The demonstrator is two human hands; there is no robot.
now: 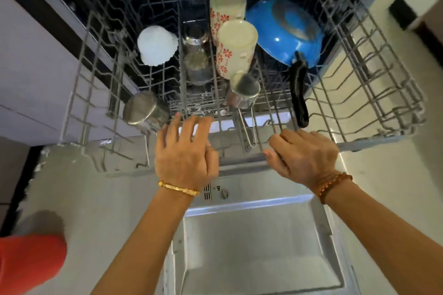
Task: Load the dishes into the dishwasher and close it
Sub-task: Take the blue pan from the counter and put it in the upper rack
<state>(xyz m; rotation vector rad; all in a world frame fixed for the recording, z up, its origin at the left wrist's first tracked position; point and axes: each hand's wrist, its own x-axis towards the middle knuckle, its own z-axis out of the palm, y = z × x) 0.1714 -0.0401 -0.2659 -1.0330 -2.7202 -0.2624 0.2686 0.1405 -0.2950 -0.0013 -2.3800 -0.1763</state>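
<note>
My left hand (184, 155) rests with fingers spread loosely on the front rail of the pulled-out dishwasher rack (374, 93); my right hand (304, 155) curls its fingers around that same rail. The rack holds two floral tumblers (236, 48) upside down, a blue pan (285, 31) tilted on edge with its black handle (298, 93) toward me, a white bowl (157, 45), a glass jar (196, 60), a steel cup (143, 110) and a small steel saucepan (244, 90). The dishwasher door (259, 242) lies open below.
</note>
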